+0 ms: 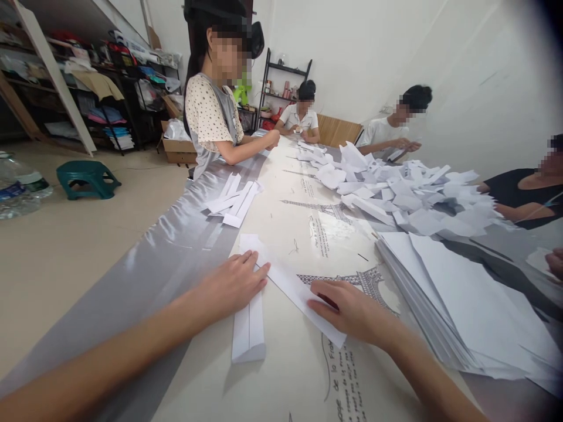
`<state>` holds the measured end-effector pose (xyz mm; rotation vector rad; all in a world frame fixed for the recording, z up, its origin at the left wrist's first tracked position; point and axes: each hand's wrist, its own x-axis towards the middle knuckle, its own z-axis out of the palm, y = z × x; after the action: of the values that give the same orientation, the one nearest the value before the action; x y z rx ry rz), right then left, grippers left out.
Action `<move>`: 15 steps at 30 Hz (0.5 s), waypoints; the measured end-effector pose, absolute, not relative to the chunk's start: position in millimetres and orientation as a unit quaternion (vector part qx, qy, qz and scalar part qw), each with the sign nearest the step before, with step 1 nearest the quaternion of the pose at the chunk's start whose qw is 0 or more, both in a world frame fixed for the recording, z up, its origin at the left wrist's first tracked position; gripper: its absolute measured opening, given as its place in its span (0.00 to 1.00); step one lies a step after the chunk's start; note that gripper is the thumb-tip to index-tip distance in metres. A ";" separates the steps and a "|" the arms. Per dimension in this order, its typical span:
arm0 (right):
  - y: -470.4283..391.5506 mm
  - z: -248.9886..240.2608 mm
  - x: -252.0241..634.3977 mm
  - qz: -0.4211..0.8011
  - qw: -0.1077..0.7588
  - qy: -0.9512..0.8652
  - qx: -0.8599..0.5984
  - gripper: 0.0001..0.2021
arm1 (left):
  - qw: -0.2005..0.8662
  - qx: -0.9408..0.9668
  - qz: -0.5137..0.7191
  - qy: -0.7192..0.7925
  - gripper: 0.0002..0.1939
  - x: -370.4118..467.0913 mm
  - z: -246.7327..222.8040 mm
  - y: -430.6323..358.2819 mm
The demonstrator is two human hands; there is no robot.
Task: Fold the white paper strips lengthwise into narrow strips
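Folding seems in hand near the left edge of the counter (145, 293), the left hand (235, 282) flat on the folded paper (248, 331), the right hand (354, 308), grip slightly parted, at the slanting strip (285, 285); next calls for firm creasing.

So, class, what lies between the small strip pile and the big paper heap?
The head view shows the table cover between the strip pile and the paper heap, printed with a tower drawing and lettering.
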<state>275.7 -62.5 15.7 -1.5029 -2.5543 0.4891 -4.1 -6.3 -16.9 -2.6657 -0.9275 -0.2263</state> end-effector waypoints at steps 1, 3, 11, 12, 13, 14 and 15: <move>-63.2 16.0 274.5 0.169 0.077 -0.848 -0.496 0.06 | 0.151 -0.931 -0.084 -0.323 0.15 -4.3 -17.1 -6.4; -64.5 15.6 272.3 0.192 0.094 -0.848 -0.486 0.09 | 0.138 -0.931 -0.090 -0.325 0.14 -4.3 -15.2 -6.9; -66.1 6.2 269.5 0.219 0.139 -0.872 -0.416 0.31 | 0.065 -0.930 -0.088 -0.351 0.13 -2.3 0.8 -12.6; -66.2 6.2 269.3 0.218 0.132 -0.871 -0.419 0.32 | 0.062 -0.930 -0.089 -0.350 0.13 -2.0 1.1 -12.7; -66.4 6.6 269.0 0.219 0.125 -0.871 -0.422 0.32 | 0.058 -0.931 -0.090 -0.348 0.13 -1.7 1.0 -12.6; -66.7 7.4 268.5 0.221 0.117 -0.870 -0.425 0.31 | 0.054 -0.933 -0.090 -0.345 0.12 -1.5 0.7 -12.3; -67.2 8.5 267.9 0.225 0.110 -0.869 -0.427 0.31 | 0.050 -0.934 -0.090 -0.342 0.11 -1.1 0.4 -11.9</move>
<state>267.9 -67.2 8.5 -1.2539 -2.5555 0.6603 -1.1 -11.9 0.4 -2.8434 -1.0426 -0.2735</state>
